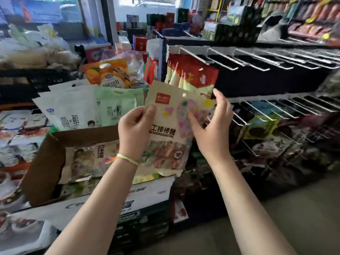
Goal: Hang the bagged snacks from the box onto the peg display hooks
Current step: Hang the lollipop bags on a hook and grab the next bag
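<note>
Holding beige snack bag (pixel 171 129), label "工棒棒糖"

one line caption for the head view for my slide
Both hands hold a beige candy bag above the cardboard box, near empty peg hooks.

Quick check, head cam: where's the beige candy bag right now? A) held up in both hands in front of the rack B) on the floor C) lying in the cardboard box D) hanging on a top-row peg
A: the beige candy bag is up off the cardboard box, with the left hand gripping its left edge and the right hand at its right side; its hang hole is not on any peg hook.
</note>
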`<state>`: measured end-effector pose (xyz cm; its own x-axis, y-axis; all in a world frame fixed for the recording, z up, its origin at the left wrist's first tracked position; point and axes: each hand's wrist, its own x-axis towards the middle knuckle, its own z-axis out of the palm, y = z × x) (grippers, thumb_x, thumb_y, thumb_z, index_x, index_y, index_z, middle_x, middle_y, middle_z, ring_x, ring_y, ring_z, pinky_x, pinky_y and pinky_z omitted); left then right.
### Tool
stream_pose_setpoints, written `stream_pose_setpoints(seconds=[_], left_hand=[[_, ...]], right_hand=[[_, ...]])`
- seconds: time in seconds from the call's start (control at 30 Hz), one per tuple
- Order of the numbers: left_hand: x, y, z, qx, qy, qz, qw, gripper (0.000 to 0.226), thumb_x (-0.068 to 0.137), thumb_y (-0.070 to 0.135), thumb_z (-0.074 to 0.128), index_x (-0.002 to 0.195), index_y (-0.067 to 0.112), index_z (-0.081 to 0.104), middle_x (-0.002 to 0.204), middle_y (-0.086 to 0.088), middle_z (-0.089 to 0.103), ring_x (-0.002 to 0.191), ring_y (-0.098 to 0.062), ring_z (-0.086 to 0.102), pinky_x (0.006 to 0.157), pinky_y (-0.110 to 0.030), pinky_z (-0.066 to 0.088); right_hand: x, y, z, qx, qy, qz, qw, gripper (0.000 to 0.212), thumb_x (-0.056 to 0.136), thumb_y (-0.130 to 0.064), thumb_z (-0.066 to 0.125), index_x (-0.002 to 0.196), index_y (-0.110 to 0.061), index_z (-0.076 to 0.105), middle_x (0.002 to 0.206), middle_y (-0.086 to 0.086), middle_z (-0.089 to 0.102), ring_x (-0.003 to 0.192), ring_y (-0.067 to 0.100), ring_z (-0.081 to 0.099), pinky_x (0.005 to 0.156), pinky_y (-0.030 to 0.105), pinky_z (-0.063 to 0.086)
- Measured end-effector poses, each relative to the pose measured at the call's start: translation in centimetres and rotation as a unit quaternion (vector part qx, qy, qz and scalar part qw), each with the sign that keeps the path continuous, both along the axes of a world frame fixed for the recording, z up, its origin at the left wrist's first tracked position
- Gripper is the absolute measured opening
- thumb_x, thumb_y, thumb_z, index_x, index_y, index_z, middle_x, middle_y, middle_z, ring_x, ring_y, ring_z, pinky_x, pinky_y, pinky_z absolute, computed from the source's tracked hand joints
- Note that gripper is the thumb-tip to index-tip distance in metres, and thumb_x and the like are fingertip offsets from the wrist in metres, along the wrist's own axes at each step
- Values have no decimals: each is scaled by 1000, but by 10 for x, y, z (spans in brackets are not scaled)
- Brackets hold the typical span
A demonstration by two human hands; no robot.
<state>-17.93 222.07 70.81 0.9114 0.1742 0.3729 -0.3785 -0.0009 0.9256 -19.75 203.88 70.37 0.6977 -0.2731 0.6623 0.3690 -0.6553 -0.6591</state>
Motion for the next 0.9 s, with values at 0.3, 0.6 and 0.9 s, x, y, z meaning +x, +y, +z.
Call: stream_pose_setpoints(seconds=[0.3,0.6,0.9], left_hand=[[-5,-236,-10,-95,112,-74,986,23,95,22,70,75,12,74,73,-3,73,69,-15,66,64,-33,56],[-2,-461,-11,-110,183,-162,963,33,92,35,67,89,2,70,87,-22,69,82,-31,63,81,-63,54],[66,-605,-15,9,35,-266,963,56,95,-3,57,133,38,58,82,19,65,67,2,55,64,-21,54]], right_hand=[[-37,-219,-7,145,47,69,986,51,101,-14,57,142,-40,44,146,-20,45,136,-2,40,113,30,39],[-52,-431,4,332,93,42,938,22,93,-3,64,101,-19,78,107,-13,75,100,5,67,94,46,56],[19,-577,-2,339,67,-5,938,27,92,2,62,97,-21,77,99,-15,76,91,-2,67,74,16,52]])
